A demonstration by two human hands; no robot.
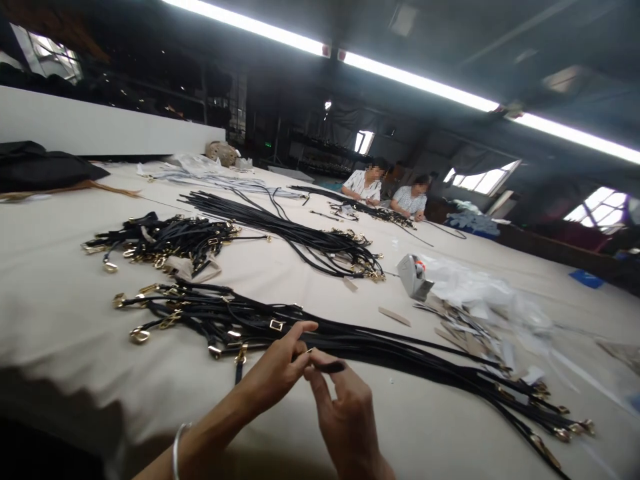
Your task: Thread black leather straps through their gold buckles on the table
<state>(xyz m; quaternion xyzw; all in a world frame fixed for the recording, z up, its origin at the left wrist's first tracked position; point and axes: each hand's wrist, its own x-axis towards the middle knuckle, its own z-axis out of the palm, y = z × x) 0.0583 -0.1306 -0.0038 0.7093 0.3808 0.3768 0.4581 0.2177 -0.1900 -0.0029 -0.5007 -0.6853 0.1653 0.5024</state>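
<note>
My left hand (280, 370) and my right hand (345, 400) meet at the fingertips above the near side of the table. A short end of a black strap (333, 367) shows over my right index finger, pinched by the thumb and fingers. My left thumb and bent fingers close at the same spot, with the index finger stretched out; a tiny bright bit shows between the fingertips. Just beyond my hands lies a long bundle of black straps (400, 350) with gold clasps. Beside my left forearm, a gold clasp (241, 355) on a strap lies on the cloth.
Farther back are a heap of short black straps (165, 240) and another long strap bundle (280, 223). A tape dispenser (414, 277), clear plastic (480, 287) and scraps (465, 327) lie right of centre. Two people (367, 183) work at the far side of the pale-covered table (310, 293).
</note>
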